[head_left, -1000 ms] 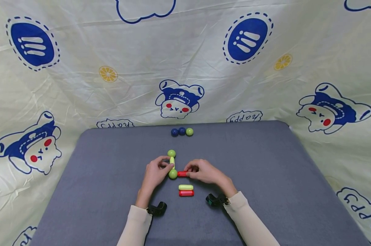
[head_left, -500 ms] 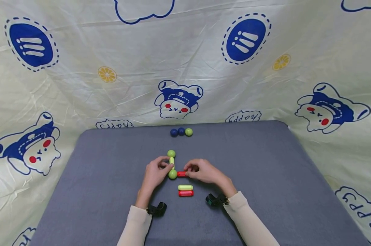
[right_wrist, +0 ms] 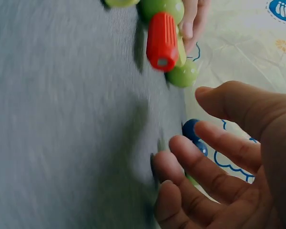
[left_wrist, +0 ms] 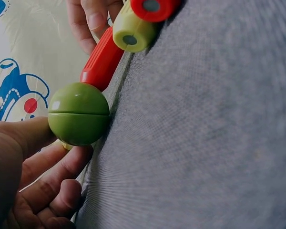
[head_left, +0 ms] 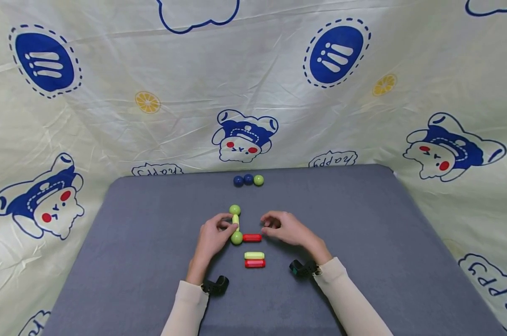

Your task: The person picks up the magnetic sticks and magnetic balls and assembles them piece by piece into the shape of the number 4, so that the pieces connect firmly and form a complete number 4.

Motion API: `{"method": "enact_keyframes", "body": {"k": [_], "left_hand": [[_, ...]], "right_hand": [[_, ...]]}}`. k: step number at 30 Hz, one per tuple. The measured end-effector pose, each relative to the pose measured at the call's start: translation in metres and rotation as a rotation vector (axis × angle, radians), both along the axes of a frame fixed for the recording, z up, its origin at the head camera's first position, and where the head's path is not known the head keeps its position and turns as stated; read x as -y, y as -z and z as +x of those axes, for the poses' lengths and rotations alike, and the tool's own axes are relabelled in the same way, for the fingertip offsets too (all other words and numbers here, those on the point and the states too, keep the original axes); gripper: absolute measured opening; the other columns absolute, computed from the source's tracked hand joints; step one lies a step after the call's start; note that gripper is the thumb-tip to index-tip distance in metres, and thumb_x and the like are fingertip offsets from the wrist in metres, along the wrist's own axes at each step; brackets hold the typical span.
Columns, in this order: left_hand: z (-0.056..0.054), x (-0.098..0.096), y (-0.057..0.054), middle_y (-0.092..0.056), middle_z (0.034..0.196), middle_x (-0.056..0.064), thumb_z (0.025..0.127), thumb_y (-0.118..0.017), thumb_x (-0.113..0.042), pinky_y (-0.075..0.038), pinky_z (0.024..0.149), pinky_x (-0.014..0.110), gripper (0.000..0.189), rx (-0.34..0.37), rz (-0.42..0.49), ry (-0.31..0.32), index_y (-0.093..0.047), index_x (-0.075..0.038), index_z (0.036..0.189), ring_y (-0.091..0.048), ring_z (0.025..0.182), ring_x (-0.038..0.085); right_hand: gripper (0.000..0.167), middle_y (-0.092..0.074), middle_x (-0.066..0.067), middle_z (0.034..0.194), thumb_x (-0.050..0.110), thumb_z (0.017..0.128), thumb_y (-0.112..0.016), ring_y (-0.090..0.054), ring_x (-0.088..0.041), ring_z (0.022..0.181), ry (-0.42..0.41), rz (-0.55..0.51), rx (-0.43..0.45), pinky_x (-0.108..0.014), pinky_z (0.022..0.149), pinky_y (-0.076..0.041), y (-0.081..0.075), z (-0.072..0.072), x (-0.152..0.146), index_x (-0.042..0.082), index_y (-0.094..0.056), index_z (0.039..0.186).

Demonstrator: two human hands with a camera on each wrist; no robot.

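My left hand pinches a pale yellow-green magnetic rod that runs between two green balls, one at the far end and one at the near end. From the near ball a red rod sticks out to the right, its end against the ball. In the right wrist view the red rod's free end shows a grey metal disc. Just right of that rod hovers my right hand, fingers loosely bent and holding nothing. The left wrist view has the near green ball right by the thumb.
A second yellow-green rod and a second red rod lie side by side nearer to me. Toward the table's back edge, two blue balls and a green ball sit in a row. A printed cloth hangs behind the grey table.
My right hand has let go of the red rod and moved away to the right; the rod stays at the green ball. The left hand keeps its place.
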State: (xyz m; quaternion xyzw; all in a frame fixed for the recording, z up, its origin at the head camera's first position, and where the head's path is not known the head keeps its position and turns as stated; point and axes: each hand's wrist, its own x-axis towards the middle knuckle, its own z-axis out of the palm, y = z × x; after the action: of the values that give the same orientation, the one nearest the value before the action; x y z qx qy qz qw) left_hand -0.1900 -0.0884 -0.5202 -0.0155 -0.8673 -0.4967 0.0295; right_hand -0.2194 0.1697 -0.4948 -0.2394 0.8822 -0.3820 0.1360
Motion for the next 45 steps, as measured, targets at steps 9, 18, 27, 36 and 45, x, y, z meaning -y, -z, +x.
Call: {"method": "enact_keyframes", "body": {"k": [9, 18, 27, 36, 45], "left_hand": [[0.0, 0.0, 0.001, -0.078, 0.088, 0.002, 0.091, -0.08, -0.029, -0.043, 0.062, 0.025, 0.033, 0.004, -0.004, -0.004, -0.074, -0.014, 0.12, -0.055, 0.064, 0.009], [0.0, -0.001, 0.001, -0.078, 0.088, 0.003, 0.091, -0.079, -0.028, -0.043, 0.061, 0.025, 0.033, -0.002, 0.0, 0.003, -0.074, -0.014, 0.12, -0.055, 0.064, 0.009], [-0.001, 0.0, 0.002, -0.078, 0.089, 0.004, 0.091, -0.079, -0.028, -0.042, 0.059, 0.025, 0.034, -0.007, 0.004, -0.001, -0.074, -0.013, 0.121, -0.054, 0.062, 0.009], [0.0, -0.001, 0.003, -0.078, 0.088, 0.003, 0.091, -0.079, -0.029, -0.042, 0.06, 0.025, 0.033, -0.007, -0.008, -0.004, -0.074, -0.014, 0.121, -0.054, 0.063, 0.009], [-0.001, 0.0, 0.003, -0.078, 0.088, 0.003, 0.091, -0.079, -0.029, -0.042, 0.061, 0.025, 0.033, -0.007, -0.011, -0.01, -0.074, -0.014, 0.121, -0.055, 0.064, 0.009]], "right_hand": [[0.038, -0.068, -0.008, 0.117, 0.026, 0.097, -0.073, -0.063, -0.016, 0.093, 0.033, 0.101, -0.094, -0.033, 0.078, -0.054, -0.004, -0.018, -0.016, 0.007, -0.066, 0.13], [0.045, -0.066, -0.014, 0.127, 0.027, 0.096, -0.073, -0.064, -0.028, 0.111, 0.005, 0.187, -0.165, -0.048, 0.094, -0.053, -0.016, -0.035, -0.029, 0.005, -0.063, 0.134], [0.057, -0.062, -0.018, 0.139, 0.03, 0.096, -0.073, -0.062, -0.034, 0.124, 0.064, 0.155, -0.056, -0.054, 0.101, -0.051, -0.021, -0.057, -0.036, 0.005, -0.054, 0.144], [0.064, -0.059, -0.022, 0.14, 0.028, 0.096, -0.072, -0.06, -0.04, 0.124, 0.093, 0.141, -0.058, -0.056, 0.1, -0.05, -0.023, -0.07, -0.034, 0.004, -0.047, 0.15], [0.064, -0.057, -0.024, 0.143, 0.027, 0.096, -0.073, -0.058, -0.04, 0.128, 0.116, 0.127, -0.045, -0.058, 0.105, -0.047, -0.023, -0.08, -0.029, 0.005, -0.047, 0.15]]}}
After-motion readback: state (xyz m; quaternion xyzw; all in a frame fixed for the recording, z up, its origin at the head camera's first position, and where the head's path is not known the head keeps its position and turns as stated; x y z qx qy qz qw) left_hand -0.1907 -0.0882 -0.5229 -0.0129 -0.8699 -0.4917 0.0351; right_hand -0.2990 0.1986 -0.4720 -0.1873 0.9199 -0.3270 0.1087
